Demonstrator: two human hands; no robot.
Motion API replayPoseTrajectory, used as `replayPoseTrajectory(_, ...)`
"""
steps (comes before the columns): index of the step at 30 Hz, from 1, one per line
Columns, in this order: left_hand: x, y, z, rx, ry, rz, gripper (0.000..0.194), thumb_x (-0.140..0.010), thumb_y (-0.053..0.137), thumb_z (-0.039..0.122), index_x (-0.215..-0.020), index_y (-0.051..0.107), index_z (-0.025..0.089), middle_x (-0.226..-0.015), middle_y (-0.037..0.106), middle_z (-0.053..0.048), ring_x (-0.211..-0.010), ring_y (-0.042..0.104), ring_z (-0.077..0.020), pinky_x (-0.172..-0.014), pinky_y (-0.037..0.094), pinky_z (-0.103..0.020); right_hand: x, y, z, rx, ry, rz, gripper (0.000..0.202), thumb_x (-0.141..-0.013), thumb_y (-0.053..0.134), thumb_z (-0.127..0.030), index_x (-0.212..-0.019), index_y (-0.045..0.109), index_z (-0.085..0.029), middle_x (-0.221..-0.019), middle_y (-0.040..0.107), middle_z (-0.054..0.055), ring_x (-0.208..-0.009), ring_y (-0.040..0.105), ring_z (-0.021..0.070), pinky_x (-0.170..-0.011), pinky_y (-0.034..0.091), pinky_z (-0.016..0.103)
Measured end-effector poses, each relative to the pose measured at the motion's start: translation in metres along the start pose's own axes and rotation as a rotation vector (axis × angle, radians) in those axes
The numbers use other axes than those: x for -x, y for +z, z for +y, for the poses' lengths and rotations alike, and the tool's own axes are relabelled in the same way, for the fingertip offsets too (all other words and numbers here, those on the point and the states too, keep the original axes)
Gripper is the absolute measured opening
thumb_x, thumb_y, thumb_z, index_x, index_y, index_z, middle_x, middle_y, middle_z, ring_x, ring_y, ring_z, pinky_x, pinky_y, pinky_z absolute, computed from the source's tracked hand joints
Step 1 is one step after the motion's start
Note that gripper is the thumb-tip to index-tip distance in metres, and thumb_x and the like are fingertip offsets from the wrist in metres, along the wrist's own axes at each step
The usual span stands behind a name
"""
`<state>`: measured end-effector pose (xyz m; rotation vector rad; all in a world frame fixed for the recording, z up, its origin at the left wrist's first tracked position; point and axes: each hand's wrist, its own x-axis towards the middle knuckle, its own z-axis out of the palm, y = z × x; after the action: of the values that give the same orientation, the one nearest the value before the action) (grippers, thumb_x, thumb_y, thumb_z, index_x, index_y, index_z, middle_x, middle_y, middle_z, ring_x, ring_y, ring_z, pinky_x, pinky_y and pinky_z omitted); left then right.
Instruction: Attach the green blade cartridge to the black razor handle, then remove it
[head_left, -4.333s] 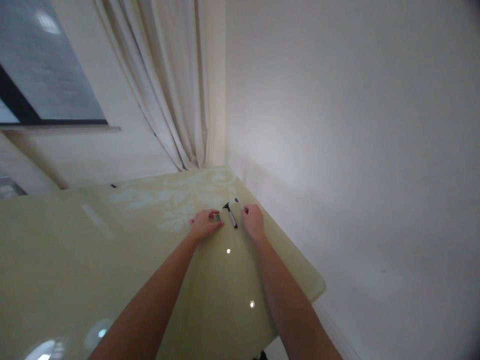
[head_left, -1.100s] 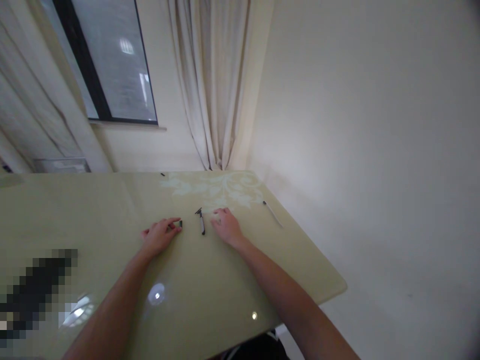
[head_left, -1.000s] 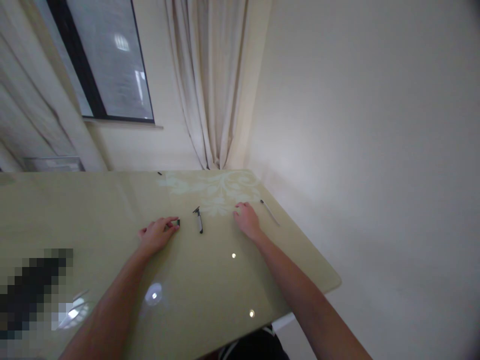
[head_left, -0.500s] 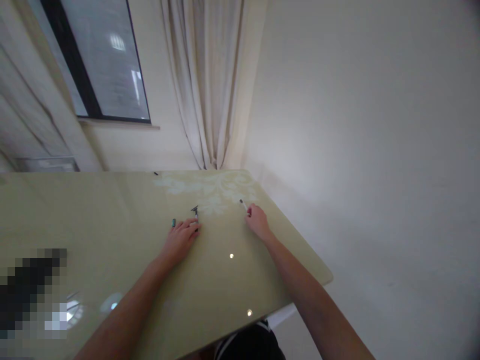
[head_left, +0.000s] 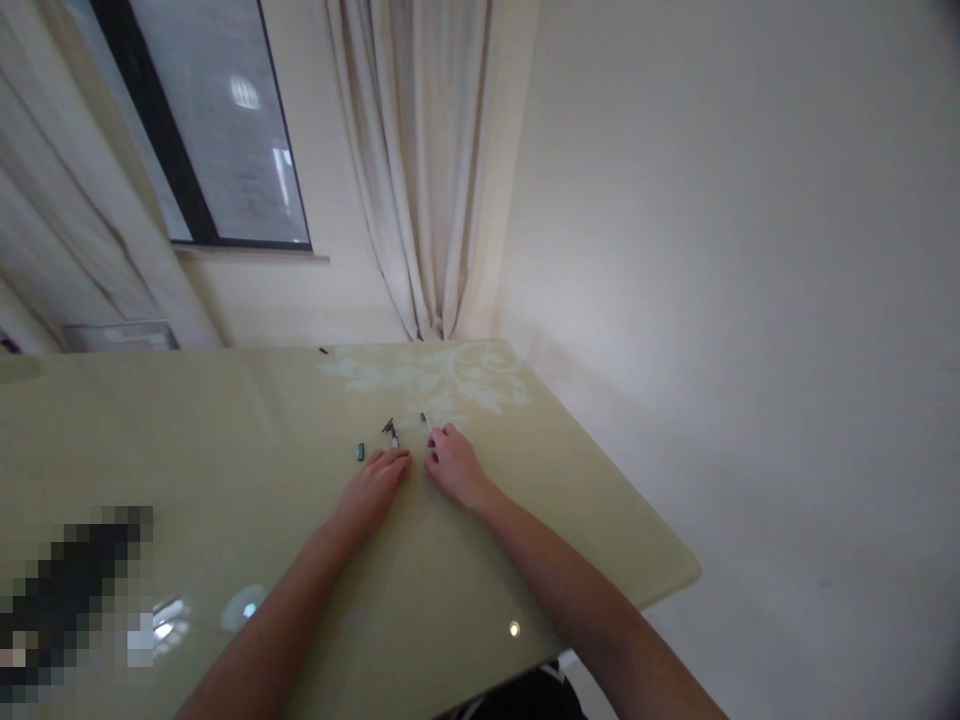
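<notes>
Apparently the step in hand is bringing the slim white stick with a dark tip [head_left: 427, 424] alongside the black-and-grey T-headed razor [head_left: 395, 439] on the glossy pale-green table [head_left: 585, 510]. The right hand [head_left: 456, 468] has its fingers closed around the stick; the left hand [head_left: 373, 487] covers the razor's lower handle — gripping or merely resting, I cannot tell. Next probably calls for steady alignment — without nudging the small dark-green block [head_left: 360, 452] nearby.
</notes>
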<state>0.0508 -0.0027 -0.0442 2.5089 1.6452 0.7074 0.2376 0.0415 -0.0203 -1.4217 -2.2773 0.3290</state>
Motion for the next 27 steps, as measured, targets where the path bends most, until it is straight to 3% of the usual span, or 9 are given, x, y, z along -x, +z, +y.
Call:
replayPoseTrajectory(9, 0.007, -0.011, -0.005, -0.022, -0.019, -0.044, 0.038, -0.100, 0.043, 0.014, -0.120, 0.075, 0.019, -0.130, 0.073, -0.013, -0.119, 0.064, -0.0292, -0.111, 0.046, -0.050, 0.019, 0.003, -0.007, -0.117, -0.069, -0.002, 0.023, -0.091, 0.060, -0.016, -0.112, 0.069, -0.017, -0.118, 0.061, 0.013, -0.102, 0.061, 0.0229, -0.097, 0.050, 0.035)
replayPoseTrajectory(21, 0.014, -0.021, -0.013, -0.022, -0.010, -0.080, 0.040, -0.103, 0.041, 0.024, -0.118, 0.077, 0.019, -0.128, 0.074, -0.013, -0.120, 0.065, -0.0293, -0.111, 0.046, -0.047, 0.028, 0.003, -0.016, -0.158, -0.118, -0.024, 0.030, -0.092, 0.060, -0.015, -0.120, 0.068, -0.015, -0.125, 0.059, 0.014, -0.111, 0.059, 0.0236, -0.106, 0.048, 0.036)
replayPoseTrajectory(27, 0.013, -0.026, -0.009, -0.016, -0.011, -0.087, 0.037, -0.101, 0.045, 0.028, -0.116, 0.078, 0.021, -0.128, 0.075, -0.012, -0.116, 0.067, -0.0291, -0.109, 0.048, -0.046, 0.027, -0.007, -0.010, -0.178, -0.040, 0.017, 0.045, -0.091, 0.071, -0.033, -0.132, 0.064, -0.016, -0.127, 0.060, 0.015, -0.113, 0.062, 0.0266, -0.102, 0.049, 0.038)
